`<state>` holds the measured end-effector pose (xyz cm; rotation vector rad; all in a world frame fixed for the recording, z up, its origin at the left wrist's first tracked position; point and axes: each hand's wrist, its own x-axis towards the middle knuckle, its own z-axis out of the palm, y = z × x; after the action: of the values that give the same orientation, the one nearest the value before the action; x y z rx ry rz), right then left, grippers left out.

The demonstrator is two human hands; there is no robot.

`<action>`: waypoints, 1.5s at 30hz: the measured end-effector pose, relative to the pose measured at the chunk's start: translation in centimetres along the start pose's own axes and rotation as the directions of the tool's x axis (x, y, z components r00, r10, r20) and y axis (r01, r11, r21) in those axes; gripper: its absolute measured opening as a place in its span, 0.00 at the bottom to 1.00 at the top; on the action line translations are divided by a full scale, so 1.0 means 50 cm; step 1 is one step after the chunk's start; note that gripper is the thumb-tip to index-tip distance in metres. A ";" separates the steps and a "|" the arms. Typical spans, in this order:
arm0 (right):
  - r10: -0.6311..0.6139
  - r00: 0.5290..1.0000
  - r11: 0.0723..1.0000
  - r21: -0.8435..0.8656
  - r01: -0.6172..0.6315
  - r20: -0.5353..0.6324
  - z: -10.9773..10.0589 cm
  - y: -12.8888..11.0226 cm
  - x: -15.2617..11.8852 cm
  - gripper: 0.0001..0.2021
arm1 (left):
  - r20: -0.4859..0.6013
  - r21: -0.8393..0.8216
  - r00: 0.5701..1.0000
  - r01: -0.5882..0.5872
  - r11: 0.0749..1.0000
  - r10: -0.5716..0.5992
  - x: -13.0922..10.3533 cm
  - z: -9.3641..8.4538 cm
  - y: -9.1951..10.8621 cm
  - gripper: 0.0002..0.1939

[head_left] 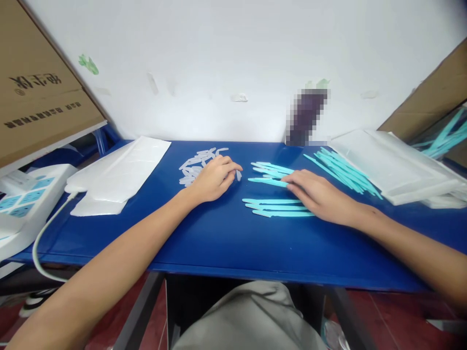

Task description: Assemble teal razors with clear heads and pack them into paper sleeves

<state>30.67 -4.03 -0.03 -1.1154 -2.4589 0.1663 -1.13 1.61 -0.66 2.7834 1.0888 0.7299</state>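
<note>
My left hand [216, 177] is at the middle of the blue table, its fingers closed on a small translucent plastic cap [239, 175]. Beside and behind that hand lies a loose heap of similar caps [193, 167]. Between its thumb and fingers, my right hand [317, 194] pinches the handle end of a turquoise eyebrow razor [266, 182], whose tip points left. Just behind it are several more razors [272, 168], partly covered by the hand. Nearer to me, a few razors [273, 207] lie roughly parallel, their right ends hidden under my right hand.
A pile of turquoise razors [346, 170] lies at the right, by white plastic bags [397, 160]. White sheets [120, 170] and a power strip [40, 204] with a cable are on the left. Cardboard boxes [44, 82] flank the table [219, 243]; a white wall stands behind.
</note>
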 end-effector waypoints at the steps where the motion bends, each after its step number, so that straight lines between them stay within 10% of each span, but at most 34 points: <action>1: 0.004 1.000 1.000 -0.006 -0.004 -0.010 0.001 0.001 0.000 0.15 | -0.013 -0.001 1.000 0.001 1.000 -0.001 0.001 -0.001 0.003 0.23; 11: 0.102 0.993 0.995 -0.010 -0.103 -0.057 -0.008 -0.006 -0.002 0.15 | 0.184 0.086 0.983 0.011 0.996 -0.026 -0.006 -0.010 0.001 0.19; 21: 0.118 0.990 0.993 0.028 -0.116 -0.078 -0.008 -0.012 -0.002 0.14 | 0.076 -0.054 0.994 -0.078 0.995 0.082 0.002 -0.005 0.006 0.08; 33: 0.171 0.981 0.983 0.088 -0.164 -0.089 -0.017 -0.026 0.004 0.13 | -0.307 -0.092 0.938 -0.198 0.976 0.162 0.006 0.001 0.028 0.10; 45: 0.153 0.979 0.988 0.048 -0.148 -0.135 -0.013 -0.020 0.003 0.12 | -0.404 -0.350 0.912 -0.084 0.933 -0.070 0.007 0.004 0.050 0.06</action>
<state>30.18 -4.60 0.90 -1.2541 -2.2411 0.1736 0.76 -0.01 -0.11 2.3764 0.8749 1.4080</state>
